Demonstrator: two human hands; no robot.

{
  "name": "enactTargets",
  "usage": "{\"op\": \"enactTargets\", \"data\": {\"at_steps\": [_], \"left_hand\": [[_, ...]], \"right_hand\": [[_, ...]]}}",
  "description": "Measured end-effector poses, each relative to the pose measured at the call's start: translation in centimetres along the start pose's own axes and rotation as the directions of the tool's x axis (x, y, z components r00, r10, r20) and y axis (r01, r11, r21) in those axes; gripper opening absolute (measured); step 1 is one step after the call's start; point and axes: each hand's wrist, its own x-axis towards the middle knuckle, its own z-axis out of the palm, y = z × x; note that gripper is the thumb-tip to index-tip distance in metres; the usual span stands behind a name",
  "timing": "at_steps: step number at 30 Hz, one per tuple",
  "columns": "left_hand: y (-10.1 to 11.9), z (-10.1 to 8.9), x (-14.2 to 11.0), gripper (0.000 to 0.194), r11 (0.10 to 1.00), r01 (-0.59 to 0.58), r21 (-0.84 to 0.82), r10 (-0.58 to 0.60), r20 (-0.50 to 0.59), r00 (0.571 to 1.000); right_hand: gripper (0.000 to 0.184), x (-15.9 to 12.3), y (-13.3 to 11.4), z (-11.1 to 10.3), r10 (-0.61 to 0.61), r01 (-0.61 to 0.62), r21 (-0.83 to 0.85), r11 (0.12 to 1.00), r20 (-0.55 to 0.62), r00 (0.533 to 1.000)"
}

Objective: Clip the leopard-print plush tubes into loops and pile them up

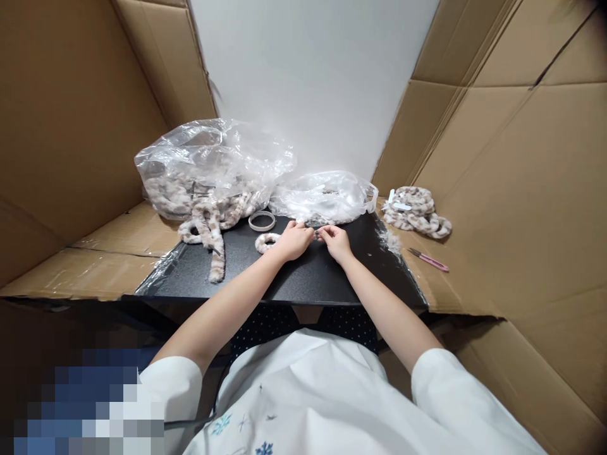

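Over the middle of the black table (308, 278), my left hand (298, 241) is closed on one end of a fluffy spotted strip (266, 242), whose loop curls out to the left of it. Close by on the right, my right hand (334, 242) pinches with thumb and forefinger at a small dark bit between the two hands. That bit is too small to make out, and most of the strip under my left hand is hidden. Just behind my left hand lies a roll of tape (262, 220).
A large clear bag (213, 158) of fluffy strips stands back left, with loose strips (215, 243) spilling out. A smaller plastic bag (322, 196) lies behind my hands. At right are bundled strips (412, 212), fluff scraps (389, 241) and pink thread snips (429, 260). Cardboard walls (535, 177) enclose the sides.
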Motion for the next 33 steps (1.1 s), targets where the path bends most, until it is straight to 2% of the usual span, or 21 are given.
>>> {"op": "enactTargets", "data": {"at_steps": [5,16,24,30,33], "left_hand": [[0.1,0.3,0.2,0.029,1.0,-0.03,-0.006,0.03,0.036,0.999],[0.4,-0.3,0.0,0.027,1.0,0.0,-0.009,0.001,0.031,1.0],[0.5,-0.1,0.1,0.026,0.999,0.017,-0.042,-0.016,0.027,1.0],[0.5,0.1,0.2,0.028,0.997,0.04,-0.063,-0.039,0.015,0.999],[0.6,0.0,0.3,0.03,0.997,0.061,-0.056,-0.061,0.002,0.998]], "right_hand": [[0.036,0.2,0.3,-0.2,-0.015,0.015,-0.001,1.0,0.028,0.999],[0.036,0.0,-0.1,-0.3,0.052,-0.061,0.076,0.995,0.117,0.992],[0.036,-0.1,-0.1,0.0,0.031,-0.036,0.093,0.995,0.06,0.998],[0.032,-0.4,-0.5,0.0,-0.077,0.077,-0.067,0.995,0.005,0.997],[0.037,-0.4,-0.9,-0.2,-0.127,0.119,-0.104,0.987,-0.07,0.989]]}}
